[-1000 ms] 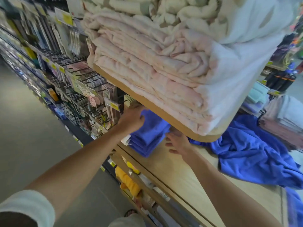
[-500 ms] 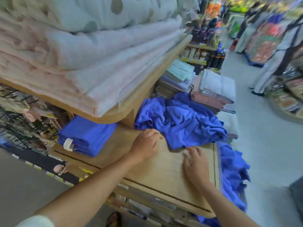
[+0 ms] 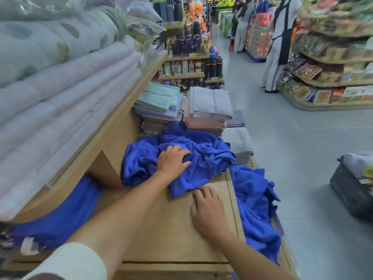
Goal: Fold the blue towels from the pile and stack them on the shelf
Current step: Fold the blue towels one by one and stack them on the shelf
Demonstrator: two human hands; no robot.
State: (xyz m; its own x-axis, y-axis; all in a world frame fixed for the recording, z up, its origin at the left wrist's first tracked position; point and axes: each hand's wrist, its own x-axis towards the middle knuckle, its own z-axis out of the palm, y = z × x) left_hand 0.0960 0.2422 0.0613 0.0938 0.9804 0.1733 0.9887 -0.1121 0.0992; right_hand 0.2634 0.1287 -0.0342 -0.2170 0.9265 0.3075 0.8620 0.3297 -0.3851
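Since the blue pile (image 3: 203, 156) lies straight ahead of both hands, heaped across the far end of the tabletop (image 3: 171, 235), I'd expect the next pull to come toward the body.

Head view:
- Left hand (image 3: 173, 160) is nearer: it lies on top of the pile, fingers spread, pressing, nothing gripped.
- Right hand (image 3: 207, 211) is flat on bare wood, released, fingertips just at the pile's near edge.
- Pile runs roughly left-right; a blue towel (image 3: 256, 209) spills over the right edge.
- Folded blue stack (image 3: 60, 215) sits left, under the upper shelf (image 3: 121, 122), apart from the pile.
- Pale folded stacks (image 3: 210, 104) butt against the pile's far side, a likely snag.
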